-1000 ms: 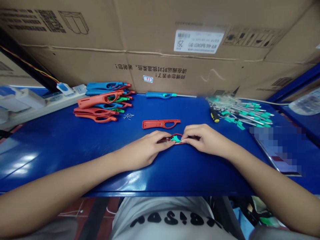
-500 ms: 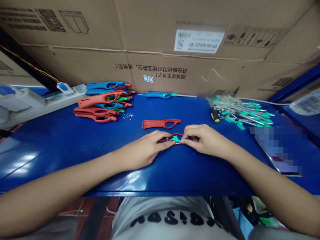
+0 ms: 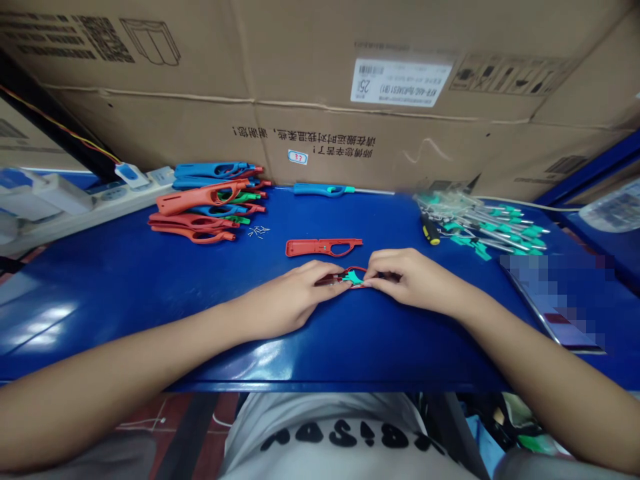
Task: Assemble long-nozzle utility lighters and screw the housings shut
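Note:
Between my hands lies a red lighter shell half (image 3: 356, 269), its loop showing and the rest hidden under my fingers. A green trigger piece (image 3: 353, 277) sits in it. My left hand (image 3: 300, 293) grips the shell's left part between thumb and fingers, the fingertips at the green piece. On the other end, my right hand (image 3: 404, 275) is closed in a pinch at the loop, thumb and forefinger by the trigger. Just beyond my hands a second red shell half (image 3: 320, 247) lies with its hollow side up.
Red, blue and green lighter shells (image 3: 200, 200) are piled at left, with small screws (image 3: 258, 232) beside them. A blue lighter (image 3: 320, 190) lies at the back. Metal rods with green parts (image 3: 495, 223), a screwdriver (image 3: 430, 230) and a phone-like slab (image 3: 555, 307) are at right. A cardboard box (image 3: 310, 80) stands behind.
The view has shifted very slightly. Both hands keep their grip on the red shell half and the green trigger piece, with no clear movement.

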The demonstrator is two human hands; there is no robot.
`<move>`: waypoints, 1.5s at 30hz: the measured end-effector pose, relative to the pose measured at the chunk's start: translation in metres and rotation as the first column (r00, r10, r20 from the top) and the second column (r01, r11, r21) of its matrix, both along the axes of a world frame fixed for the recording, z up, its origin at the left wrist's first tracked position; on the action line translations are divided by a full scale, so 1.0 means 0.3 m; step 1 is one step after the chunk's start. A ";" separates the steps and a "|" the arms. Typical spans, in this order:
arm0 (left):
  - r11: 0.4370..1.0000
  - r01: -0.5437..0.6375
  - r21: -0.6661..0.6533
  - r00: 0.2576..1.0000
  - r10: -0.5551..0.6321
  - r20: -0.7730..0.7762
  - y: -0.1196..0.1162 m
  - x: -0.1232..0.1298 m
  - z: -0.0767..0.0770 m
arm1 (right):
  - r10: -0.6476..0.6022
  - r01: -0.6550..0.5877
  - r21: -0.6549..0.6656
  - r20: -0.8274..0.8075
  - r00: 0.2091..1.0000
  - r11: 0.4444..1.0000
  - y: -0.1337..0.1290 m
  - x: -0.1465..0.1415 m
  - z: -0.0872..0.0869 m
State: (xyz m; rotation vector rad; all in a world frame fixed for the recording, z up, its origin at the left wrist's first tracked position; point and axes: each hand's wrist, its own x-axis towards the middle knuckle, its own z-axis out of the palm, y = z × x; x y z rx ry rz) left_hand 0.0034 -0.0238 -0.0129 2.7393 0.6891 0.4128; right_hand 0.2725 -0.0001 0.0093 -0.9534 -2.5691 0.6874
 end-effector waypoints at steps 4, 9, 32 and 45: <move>1.000 0.001 0.003 1.000 -0.001 0.006 0.001 0.001 0.002 | 0.015 -0.016 0.023 0.021 1.000 1.000 -0.006 0.002 0.004; 1.000 0.006 0.010 1.000 -0.006 0.014 0.001 -0.001 0.005 | -0.047 0.056 0.066 -0.126 0.991 0.996 0.006 0.006 -0.009; 0.973 -0.151 0.175 0.988 0.141 0.066 0.042 -0.051 0.083 | -0.316 0.322 0.009 -0.161 0.935 0.947 0.045 0.041 -0.004; 0.957 -0.153 0.247 0.986 0.131 0.104 0.051 -0.070 0.078 | -0.277 0.211 -0.242 -0.287 0.917 0.947 -0.003 -0.004 -0.004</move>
